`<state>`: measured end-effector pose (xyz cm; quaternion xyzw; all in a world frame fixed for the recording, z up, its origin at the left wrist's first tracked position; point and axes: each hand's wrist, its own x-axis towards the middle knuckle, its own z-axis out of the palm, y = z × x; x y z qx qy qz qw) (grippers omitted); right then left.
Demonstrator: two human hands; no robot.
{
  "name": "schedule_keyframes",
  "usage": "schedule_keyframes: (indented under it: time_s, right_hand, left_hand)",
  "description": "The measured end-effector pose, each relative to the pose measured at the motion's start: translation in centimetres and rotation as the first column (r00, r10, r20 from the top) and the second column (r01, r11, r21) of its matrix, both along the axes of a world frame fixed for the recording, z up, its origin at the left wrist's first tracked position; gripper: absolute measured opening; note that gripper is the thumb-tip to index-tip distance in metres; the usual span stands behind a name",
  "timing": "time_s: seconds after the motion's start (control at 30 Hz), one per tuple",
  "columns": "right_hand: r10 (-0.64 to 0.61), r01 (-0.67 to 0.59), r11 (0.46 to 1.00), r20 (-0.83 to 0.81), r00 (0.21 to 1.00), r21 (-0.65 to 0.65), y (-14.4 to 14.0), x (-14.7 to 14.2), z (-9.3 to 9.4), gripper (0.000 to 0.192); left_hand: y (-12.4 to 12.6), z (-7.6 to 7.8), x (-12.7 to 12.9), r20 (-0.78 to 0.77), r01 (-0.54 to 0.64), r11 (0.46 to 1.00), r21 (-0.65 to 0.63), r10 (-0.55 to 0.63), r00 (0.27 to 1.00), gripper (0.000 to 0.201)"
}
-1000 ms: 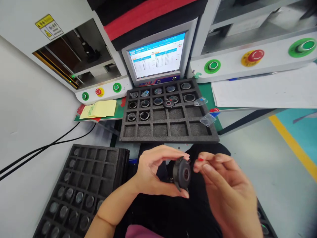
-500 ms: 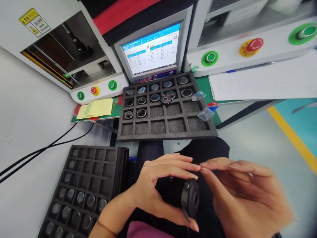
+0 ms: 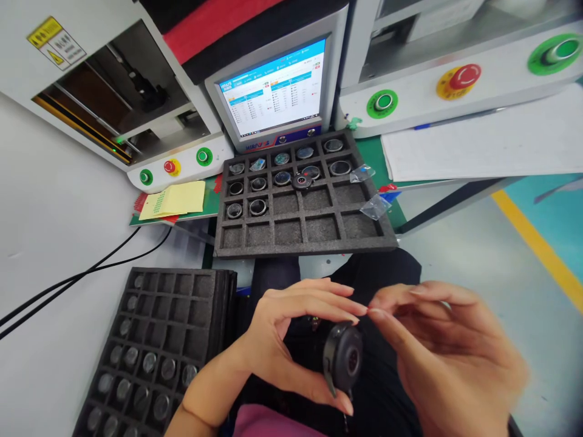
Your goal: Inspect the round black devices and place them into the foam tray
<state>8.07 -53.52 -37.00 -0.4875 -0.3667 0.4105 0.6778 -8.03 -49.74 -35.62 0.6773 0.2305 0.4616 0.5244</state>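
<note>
Left hand (image 3: 277, 340) pinches a round black watch case (image 3: 342, 359) edgewise between thumb and fingers over the lap, its face turned toward the right hand (image 3: 450, 358), whose fingertips meet, holding nothing visible, above its rim.

Foam tray on bench (image 3: 319, 233): black, gridded; round parts fill its far pockets, near rows bare.
Foam trays by the knee (image 3: 200, 331): a stack, top one with discs in its near pockets.
Monitor (image 3: 276, 91): lit, showing tables of data.
Yellow notepad (image 3: 175, 198): lying left of the bench tray.
Plastic bags (image 3: 374, 206): two small clear ones at the tray's right edge.
Emergency stop button (image 3: 455, 79): red, between green buttons (image 3: 381, 102).
Paper sheets (image 3: 478, 145): white, right of the tray.
</note>
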Motion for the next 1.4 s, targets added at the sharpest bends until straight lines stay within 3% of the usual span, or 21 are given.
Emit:
schedule_keyframes:
  time_s: [0.2,0.4,0.6,0.73,1.23,1.4]
  right_hand:
    - [-0.025,0.019,0.996,-0.068,0.997,-0.084,-0.7,0.4,-0.1,0.029]
    - [0.263,-0.297,0.949,-0.257,0.930,-0.105,-1.0,0.4,1.4,0.023]
    - [0.295,-0.371,0.910,-0.341,0.893,-0.187,-1.4,-0.2,1.8,0.027]
    - [0.355,-0.429,0.888,-0.344,0.869,-0.167,-1.4,-0.1,1.5,0.026]
    - [0.432,-0.485,0.865,-0.304,0.849,-0.127,-0.7,0.3,0.8,0.023]
    - [0.401,-0.464,0.875,-0.332,0.854,-0.136,-0.6,0.0,0.9,0.024]
  left_hand:
    - [-0.2,-0.1,-0.2,-0.079,-0.119,0.993,0.007,0.119,0.990,0.063]
    - [-0.4,0.2,-0.3,-0.252,-0.133,0.978,0.162,0.172,0.952,0.059]
    - [-0.4,0.5,-0.1,-0.241,-0.120,0.970,0.210,0.170,0.956,0.051]
    - [-0.3,0.5,-0.2,-0.254,-0.099,0.973,0.208,0.151,0.955,0.050]
    - [-0.2,0.4,-0.5,-0.232,-0.093,0.972,0.218,0.144,0.962,0.051]
    - [-0.2,0.3,-0.6,-0.243,-0.109,0.974,0.201,0.157,0.957,0.054]
